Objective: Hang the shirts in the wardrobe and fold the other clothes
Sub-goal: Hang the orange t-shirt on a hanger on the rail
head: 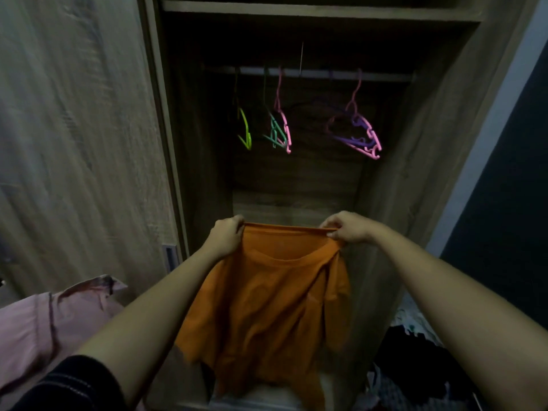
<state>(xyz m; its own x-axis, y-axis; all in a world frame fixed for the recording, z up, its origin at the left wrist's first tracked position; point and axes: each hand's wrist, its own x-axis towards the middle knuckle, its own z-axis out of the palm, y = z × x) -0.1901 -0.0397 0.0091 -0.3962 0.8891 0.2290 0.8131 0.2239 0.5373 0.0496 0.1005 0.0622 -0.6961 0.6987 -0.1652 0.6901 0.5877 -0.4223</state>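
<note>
Across the frame, largest item first:

Wardrobe (415, 120): open compartment fills the centre and upper frame; wood-grain panels to either side, a shelf across the top.
Orange shirt (267, 307): lower centre, held up in front of the open compartment; top edge stretched taut between both hands, neckline visible just below that edge, body hanging loose toward the bottom of the frame.
Pink garment (44, 321): lower left, lying crumpled, apart from the orange shirt.
Dark clothes pile (415, 360): lower right, partly behind the right forearm; single items cannot be told apart.
Rail (311, 73): horizontal, upper centre, inside the compartment.
Hangers: all on the rail, all bare. Purple and pink pair (358, 134) right of centre; pink and green pair (280, 132) at centre; yellow-green hanger (245, 132) furthest left.
Left hand (226, 234): closed on the left end of the shirt's top edge, fingers curled over the fabric.
Right hand (345, 228): pinching the right end of the same edge, fingers closed on the fabric.
</note>
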